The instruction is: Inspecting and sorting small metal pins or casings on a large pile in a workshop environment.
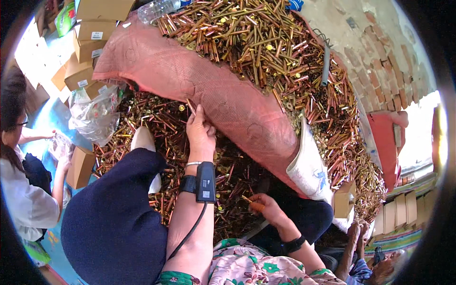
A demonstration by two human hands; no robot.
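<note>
While the seated person leans over loose metal fasteners, the surface below is almost buried: a far heap [247,42] of copper and gold pieces spreads across the scene and down its right side, and a darker near pile [164,121] lies around the person's pale shoe [142,138]. Between the two, a red mesh fabric [213,90] slants from far left to near right, ending beside a white sack [311,166]. What carries the far heap is hidden. At the left, a blue patterned floor [53,242] shows beside a co-worker [28,194], with cardboard boxes [80,71] and a clear plastic bag [97,118] farther off. A worn brick wall [375,80] stands at the far right.

The left hand [202,134] has its grip clamped, thumb against fingers, on a slim copper-coloured rod [191,106], held at the near edge of the mesh. Its long axis runs mostly near to far, the free end pointing far and slightly left. Nearer and to the right, the right hand [268,210] pinches a gold-coloured piece [246,199] over the dark pile; its axis lies mainly left to right, the exposed end pointing left and a little far.
</note>
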